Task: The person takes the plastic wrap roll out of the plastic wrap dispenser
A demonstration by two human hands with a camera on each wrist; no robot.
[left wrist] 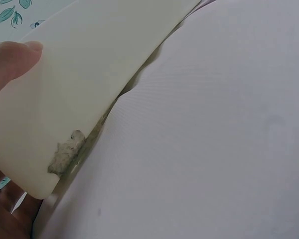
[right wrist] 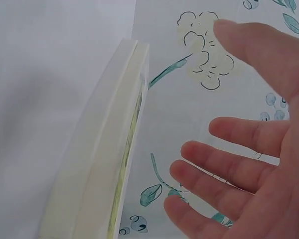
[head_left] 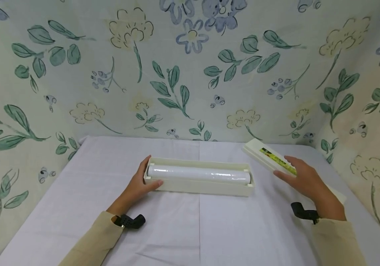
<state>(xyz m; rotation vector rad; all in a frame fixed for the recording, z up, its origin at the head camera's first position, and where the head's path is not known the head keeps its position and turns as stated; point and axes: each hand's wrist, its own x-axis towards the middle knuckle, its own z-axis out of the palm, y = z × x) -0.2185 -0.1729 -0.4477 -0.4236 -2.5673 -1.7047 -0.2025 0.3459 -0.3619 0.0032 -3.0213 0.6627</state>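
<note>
A long cream plastic box (head_left: 203, 188) lies open-topped in the middle of the table, holding a shiny white roll of cling film (head_left: 198, 174). My left hand (head_left: 136, 188) grips its left end, thumb on the front wall and fingers round the end. In the left wrist view the thumb (left wrist: 15, 59) lies against the box wall (left wrist: 84, 74), which bears a crumpled clear patch (left wrist: 67, 154). The cream lid (head_left: 254, 149) with its yellow-green label (head_left: 276, 160) lies slanting at the right. Over it is my right hand (head_left: 304, 179), fingers spread and apart from the lid in the right wrist view.
A white cloth (head_left: 170, 229) with fold lines covers the table. Floral fabric (head_left: 190, 92) hangs behind the table's back edge and along both sides. Each wrist carries a black camera mount, the left one (head_left: 131, 221) and the right one (head_left: 304, 212).
</note>
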